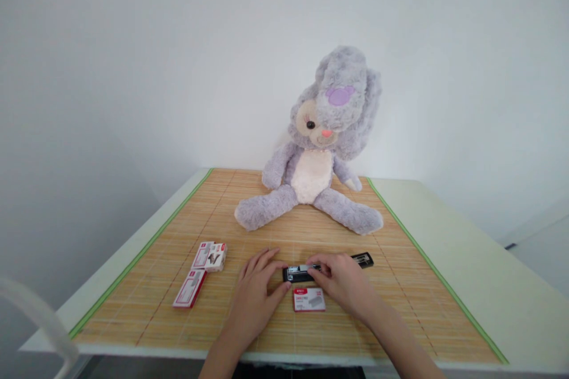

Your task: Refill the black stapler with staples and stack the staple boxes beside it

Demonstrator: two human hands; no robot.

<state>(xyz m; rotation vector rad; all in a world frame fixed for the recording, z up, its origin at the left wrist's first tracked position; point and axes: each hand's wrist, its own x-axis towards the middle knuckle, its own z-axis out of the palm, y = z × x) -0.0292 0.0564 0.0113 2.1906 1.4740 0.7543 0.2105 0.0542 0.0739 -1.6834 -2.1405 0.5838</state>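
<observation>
Both hands on a black stapler [326,267] lying opened out in front of the plush rabbit [317,148]: left hand [258,284] spread flat beside its end, right hand [342,278] pinching its middle, staple box [309,299] just nearer.

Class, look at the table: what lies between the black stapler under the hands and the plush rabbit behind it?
Nothing: in the head view, only bare bamboo mat lies between the stapler and the rabbit.
</observation>
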